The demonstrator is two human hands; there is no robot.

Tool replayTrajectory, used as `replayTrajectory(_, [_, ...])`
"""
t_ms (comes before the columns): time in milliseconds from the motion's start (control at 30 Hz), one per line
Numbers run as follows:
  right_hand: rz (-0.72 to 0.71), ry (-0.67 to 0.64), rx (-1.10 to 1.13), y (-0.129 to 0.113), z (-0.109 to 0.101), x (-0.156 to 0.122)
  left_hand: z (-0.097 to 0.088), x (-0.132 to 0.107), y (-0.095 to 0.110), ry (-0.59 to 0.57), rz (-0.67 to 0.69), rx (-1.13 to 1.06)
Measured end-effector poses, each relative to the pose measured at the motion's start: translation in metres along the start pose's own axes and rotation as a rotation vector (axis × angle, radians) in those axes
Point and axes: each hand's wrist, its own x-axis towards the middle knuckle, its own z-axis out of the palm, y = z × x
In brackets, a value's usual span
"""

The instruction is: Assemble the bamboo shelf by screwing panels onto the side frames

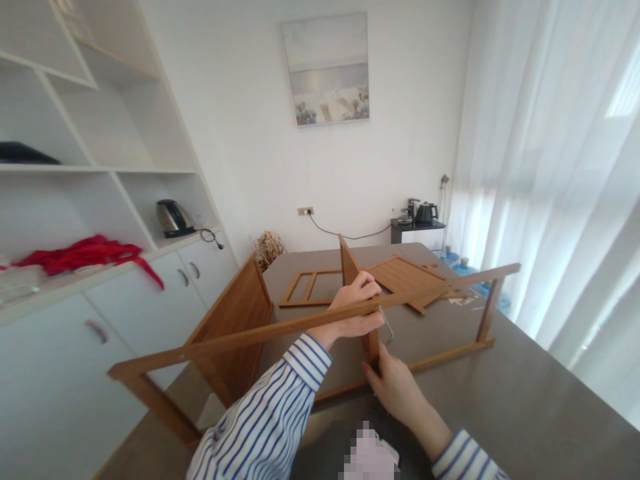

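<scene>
A brown wooden frame (280,328) stands on edge across the table, its long top rail running from lower left to upper right. Behind that rail, my left hand (354,310) is closed round an upright wooden panel (349,259) that meets the rail near its middle. A thin metal hex key (387,323) hangs at this joint, close to my left fingertips; its short end is hidden. Lower down, my right hand (400,392) grips the near edge of the same panel, thumb and fingers on either side. Another wooden panel (235,323) stands at the frame's left part.
On the grey table (540,400) lie a small ladder-like wooden frame (306,287) and flat slatted wooden pieces (407,277). A white cabinet (145,313) with a kettle (173,217) and red cloth (85,255) stands left. Sheer curtains (555,167) hang at the right.
</scene>
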Motion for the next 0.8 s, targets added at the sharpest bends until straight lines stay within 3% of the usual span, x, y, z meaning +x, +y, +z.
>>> replayTrajectory(100, [-0.076,0.082,0.000,-0.002,-0.018,-0.009,0.001,0.000,0.000,0.009,0.005,-0.029])
replayTrajectory(233, [-0.270,0.405,-0.073,-0.016,-0.063,-0.030,0.002,0.000,-0.001,0.003,0.002,-0.063])
replayTrajectory(300, [-0.388,0.490,-0.148,-0.028,-0.090,-0.037,0.002,0.000,-0.002,-0.006,0.006,-0.067])
replayTrajectory(400, [-0.605,0.492,-0.309,-0.045,-0.121,-0.039,0.001,0.000,-0.002,-0.016,0.022,-0.073])
replayTrajectory(500, [-0.723,0.437,-0.473,-0.055,-0.138,-0.033,0.000,0.001,-0.001,-0.016,0.018,-0.078])
replayTrajectory(800, [-0.809,0.444,-0.517,-0.065,-0.145,-0.025,-0.006,0.002,0.003,-0.041,0.006,-0.063])
